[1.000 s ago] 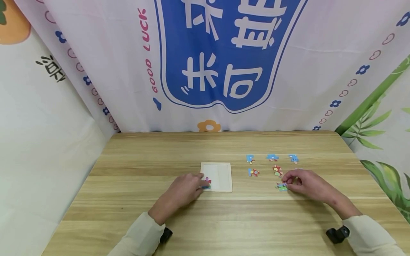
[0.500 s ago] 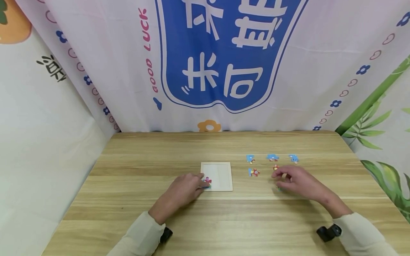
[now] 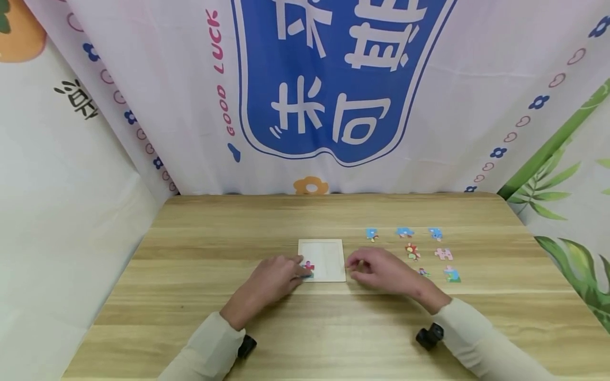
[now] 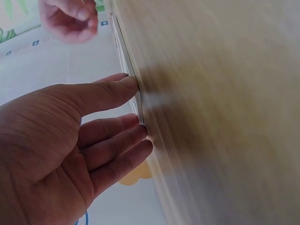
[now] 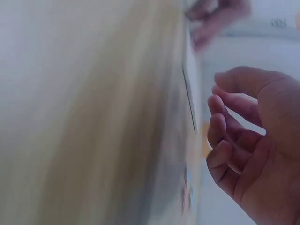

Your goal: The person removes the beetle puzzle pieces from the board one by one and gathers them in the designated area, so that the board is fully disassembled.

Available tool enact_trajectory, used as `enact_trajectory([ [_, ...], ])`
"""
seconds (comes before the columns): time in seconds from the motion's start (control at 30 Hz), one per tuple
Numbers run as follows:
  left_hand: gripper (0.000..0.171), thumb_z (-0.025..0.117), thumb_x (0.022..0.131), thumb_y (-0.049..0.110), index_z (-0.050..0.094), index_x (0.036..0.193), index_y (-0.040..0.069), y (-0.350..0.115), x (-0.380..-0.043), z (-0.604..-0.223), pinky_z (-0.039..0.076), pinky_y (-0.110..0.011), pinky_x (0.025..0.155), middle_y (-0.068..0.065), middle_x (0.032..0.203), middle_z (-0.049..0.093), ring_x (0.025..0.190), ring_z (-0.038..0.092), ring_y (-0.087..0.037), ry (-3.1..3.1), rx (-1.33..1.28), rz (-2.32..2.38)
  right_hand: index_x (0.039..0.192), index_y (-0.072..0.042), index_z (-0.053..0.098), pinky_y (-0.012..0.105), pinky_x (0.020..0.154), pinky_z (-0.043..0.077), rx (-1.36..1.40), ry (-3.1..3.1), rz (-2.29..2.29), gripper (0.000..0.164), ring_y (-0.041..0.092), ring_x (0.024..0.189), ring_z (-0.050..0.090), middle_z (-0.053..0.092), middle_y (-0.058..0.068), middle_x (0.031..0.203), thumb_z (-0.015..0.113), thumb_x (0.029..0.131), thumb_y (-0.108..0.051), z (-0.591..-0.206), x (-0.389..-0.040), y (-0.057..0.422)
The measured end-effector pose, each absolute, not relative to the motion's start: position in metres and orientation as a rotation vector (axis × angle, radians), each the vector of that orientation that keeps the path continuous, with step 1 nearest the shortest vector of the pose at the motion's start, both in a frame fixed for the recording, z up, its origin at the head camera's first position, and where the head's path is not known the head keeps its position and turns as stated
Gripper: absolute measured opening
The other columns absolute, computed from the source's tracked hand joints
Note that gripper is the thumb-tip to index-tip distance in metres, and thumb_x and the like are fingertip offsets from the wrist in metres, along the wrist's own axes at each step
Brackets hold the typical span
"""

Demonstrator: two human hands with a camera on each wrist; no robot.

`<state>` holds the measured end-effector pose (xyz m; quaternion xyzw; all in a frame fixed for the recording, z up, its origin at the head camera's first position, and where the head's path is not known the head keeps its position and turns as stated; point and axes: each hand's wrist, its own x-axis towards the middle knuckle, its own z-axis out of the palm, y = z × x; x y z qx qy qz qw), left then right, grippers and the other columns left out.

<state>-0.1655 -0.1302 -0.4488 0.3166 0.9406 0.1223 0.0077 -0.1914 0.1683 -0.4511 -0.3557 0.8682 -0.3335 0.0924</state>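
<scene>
A shallow, light wooden puzzle tray (image 3: 329, 260) lies mid-table. One puzzle piece (image 3: 308, 266), pink, red and blue, sits in its lower left corner. My left hand (image 3: 272, 279) rests there, its digits fairly straight. One tip presses over the piece and another touches the tray's left edge. In the left wrist view the thumb (image 4: 112, 95) meets the tray's edge. My right hand (image 3: 381, 269) hovers at the tray's right side, fingers loosely bent. The right wrist view shows nothing between its fingertips (image 5: 216, 123).
Right of the tray lie several loose puzzle pieces: a blue piece (image 3: 405, 232), a red piece (image 3: 412, 252), a pink piece (image 3: 443, 254) and a green-and-blue piece (image 3: 452, 274). My right forearm passes over the near edge of this group. A printed curtain (image 3: 190, 106) hangs behind the table.
My right hand has moved left from the loose pieces to the tray's right edge, uncovering the pink and green-and-blue pieces. My left hand stays in place.
</scene>
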Motion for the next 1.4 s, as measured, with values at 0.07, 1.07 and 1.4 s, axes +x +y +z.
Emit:
enact_trajectory([
  [0.07,0.02,0.077,0.095,0.016,0.082,0.114,0.016,-0.13,-0.167,-0.449,0.059,-0.04,0.075,-0.018,0.132,0.066,0.109,0.07,-0.032,2.939,0.995,0.381,0.118,-0.01,0.071,0.034,0.084,0.054,-1.095,2.601,-0.949,0.021,0.013,0.095,0.062,0.068,-0.003,0.109,0.072,0.097,-0.013,-0.454,-0.192,0.153],
  [1.07,0.042,0.079,0.093,0.025,0.072,0.128,0.004,-0.135,-0.168,-0.451,0.054,-0.048,0.094,-0.015,0.142,0.06,0.121,0.064,-0.036,2.936,0.805,0.442,0.13,-0.012,0.069,0.034,0.084,0.05,-1.1,2.647,-0.723,0.031,0.012,0.093,0.056,0.061,-0.002,0.114,0.07,0.1,-0.023,-0.461,-0.194,0.098],
  [1.4,0.041,0.081,0.092,0.024,0.073,0.126,0.003,-0.135,-0.169,-0.449,0.054,-0.048,0.093,-0.015,0.14,0.061,0.122,0.063,-0.036,2.92,0.784,0.491,0.126,-0.009,0.069,0.035,0.09,0.051,-1.106,2.652,-0.71,0.03,0.011,0.098,0.058,0.063,-0.002,0.111,0.071,0.099,-0.019,-0.46,-0.194,0.093],
])
